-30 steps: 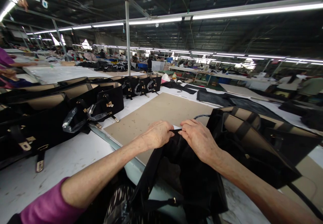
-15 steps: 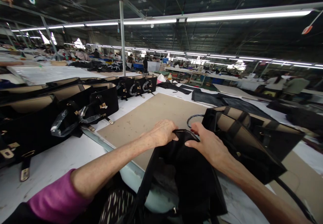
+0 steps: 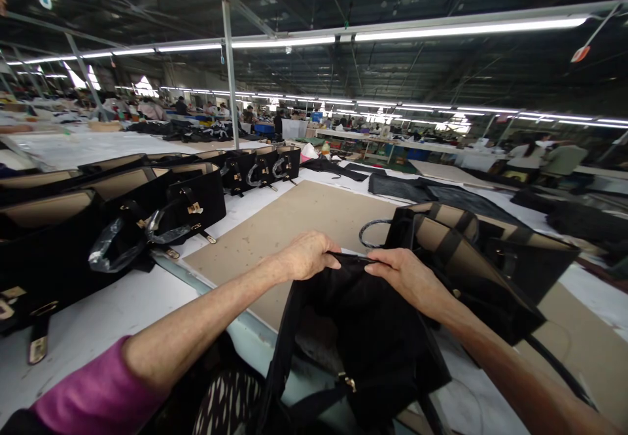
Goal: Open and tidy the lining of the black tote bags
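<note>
Pinches the far top edge of a black bag (image 3: pixel 375 330) between thumb and fingers of the left hand (image 3: pixel 311 255), and nips the same edge farther right with the right hand (image 3: pixel 405 275), leaving a short stretch of rim between. Holds the rest below and nearer than both grips, gold-coloured hardware (image 3: pixel 349 382) low down. Faces a beige board (image 3: pixel 275 226) beyond, with other black bags (image 3: pixel 209 193) to left and right.

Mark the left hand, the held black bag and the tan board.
Left hand (image 3: pixel 306 258): head view, back of the hand.
Held black bag (image 3: pixel 377 324): head view, fabric below the rim.
Tan board (image 3: pixel 294 214): head view, bare surface.
</note>
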Demonstrator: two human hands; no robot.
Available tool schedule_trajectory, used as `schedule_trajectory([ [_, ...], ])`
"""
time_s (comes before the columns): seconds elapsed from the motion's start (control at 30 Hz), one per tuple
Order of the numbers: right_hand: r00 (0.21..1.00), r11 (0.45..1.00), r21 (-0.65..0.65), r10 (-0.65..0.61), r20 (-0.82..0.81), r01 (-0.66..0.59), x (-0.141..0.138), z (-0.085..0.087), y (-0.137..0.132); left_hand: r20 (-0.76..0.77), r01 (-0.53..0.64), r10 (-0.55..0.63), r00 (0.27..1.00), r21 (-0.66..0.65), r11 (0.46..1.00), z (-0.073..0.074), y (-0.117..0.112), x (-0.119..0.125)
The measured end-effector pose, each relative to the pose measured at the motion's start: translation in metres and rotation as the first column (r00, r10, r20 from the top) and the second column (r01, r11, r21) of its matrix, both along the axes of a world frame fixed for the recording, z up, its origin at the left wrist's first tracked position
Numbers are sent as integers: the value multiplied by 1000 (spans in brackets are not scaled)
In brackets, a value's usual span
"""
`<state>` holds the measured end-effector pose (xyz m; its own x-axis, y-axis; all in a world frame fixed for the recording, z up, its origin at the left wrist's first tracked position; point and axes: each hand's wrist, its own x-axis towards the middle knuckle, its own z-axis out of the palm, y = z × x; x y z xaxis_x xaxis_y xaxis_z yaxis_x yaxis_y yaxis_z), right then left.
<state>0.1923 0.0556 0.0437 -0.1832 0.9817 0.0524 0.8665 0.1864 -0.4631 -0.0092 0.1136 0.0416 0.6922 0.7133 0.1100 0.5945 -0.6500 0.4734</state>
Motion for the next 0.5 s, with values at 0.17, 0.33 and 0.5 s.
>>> schedule_trajectory([
  [0.17,1000,999,33,7,29,-8,-1,-1,3,-96,23,-11,995,116,993,2,1,1],
  [0.33,999,998,59,-1,48,-2,-4,-1,4,-234,77,8,972,351,933,6,-5,9],
  [0.5,999,996,86,4,53,-9,-5,-1,1,-255,92,1,967,352,932,10,-7,20],
])
